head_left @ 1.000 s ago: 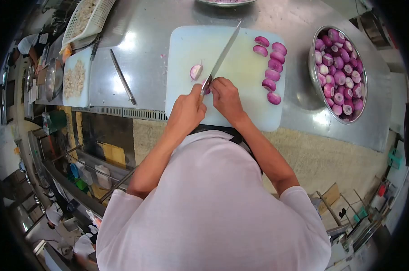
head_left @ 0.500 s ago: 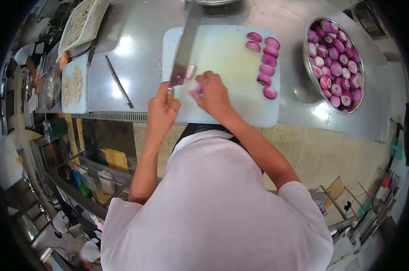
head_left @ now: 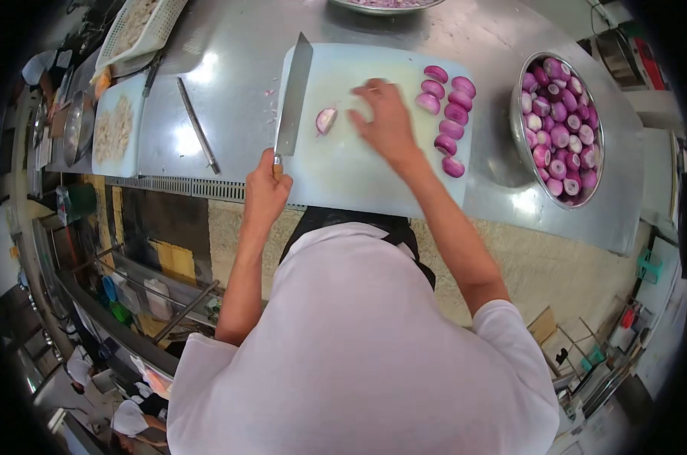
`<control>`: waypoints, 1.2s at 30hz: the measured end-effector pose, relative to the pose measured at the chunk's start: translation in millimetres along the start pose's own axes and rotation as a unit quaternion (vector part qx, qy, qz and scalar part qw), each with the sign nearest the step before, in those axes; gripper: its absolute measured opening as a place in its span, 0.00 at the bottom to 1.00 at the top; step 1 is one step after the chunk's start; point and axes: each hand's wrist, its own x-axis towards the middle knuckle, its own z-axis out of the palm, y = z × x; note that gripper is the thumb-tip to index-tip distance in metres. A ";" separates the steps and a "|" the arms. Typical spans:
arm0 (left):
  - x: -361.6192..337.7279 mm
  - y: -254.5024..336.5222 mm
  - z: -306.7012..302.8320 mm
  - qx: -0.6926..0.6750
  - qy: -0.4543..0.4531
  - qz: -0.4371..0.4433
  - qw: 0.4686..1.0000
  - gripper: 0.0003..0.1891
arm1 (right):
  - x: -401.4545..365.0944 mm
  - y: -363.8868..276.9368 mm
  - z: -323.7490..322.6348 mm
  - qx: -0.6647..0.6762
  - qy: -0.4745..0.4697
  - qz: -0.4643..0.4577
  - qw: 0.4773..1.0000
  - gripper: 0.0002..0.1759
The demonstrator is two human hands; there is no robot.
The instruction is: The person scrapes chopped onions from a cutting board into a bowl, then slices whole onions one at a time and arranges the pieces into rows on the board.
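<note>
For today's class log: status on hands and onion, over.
Left hand shut on cleaver. Right hand open over cutting board. Onion half lies between them, untouched. Nothing blocking.

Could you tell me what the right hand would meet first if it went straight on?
Probably only bare board to its far edge: the right hand points between the lone onion half and the row of halves.

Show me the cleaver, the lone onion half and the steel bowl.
cleaver (head_left: 293,98), head view, flat of the blade.
lone onion half (head_left: 326,120), head view, middle of the piece.
steel bowl (head_left: 515,114), head view, left rim.
</note>
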 end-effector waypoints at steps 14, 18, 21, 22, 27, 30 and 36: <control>-11.5 48.6 -11.9 -0.002 -0.044 -0.005 0.999 0.18 | -49.1 -31.5 13.0 0.102 -0.096 0.013 0.990 0.16; -12.7 64.3 -12.5 0.046 -0.091 0.012 0.995 0.17 | -47.3 -32.9 13.0 0.069 -0.080 -0.023 0.994 0.13; -19.1 75.2 -10.8 0.054 -0.096 0.012 0.994 0.17 | -45.6 -32.0 17.6 0.041 -0.092 0.003 0.995 0.10; -15.5 66.8 2.4 0.055 -0.099 0.013 0.994 0.17 | -45.1 -32.1 17.5 0.041 -0.090 0.005 0.995 0.10; 11.9 50.9 34.8 0.051 -0.068 0.076 0.993 0.18 | -46.4 -31.3 19.4 0.047 -0.092 0.014 0.995 0.08; -9.1 82.9 0.9 0.059 -0.111 0.012 0.992 0.17 | -48.0 -29.8 20.9 0.059 -0.067 0.001 0.996 0.06; 6.4 57.3 35.9 0.061 -0.081 0.056 0.993 0.19 | -50.8 -30.1 18.8 0.099 -0.067 0.023 0.993 0.05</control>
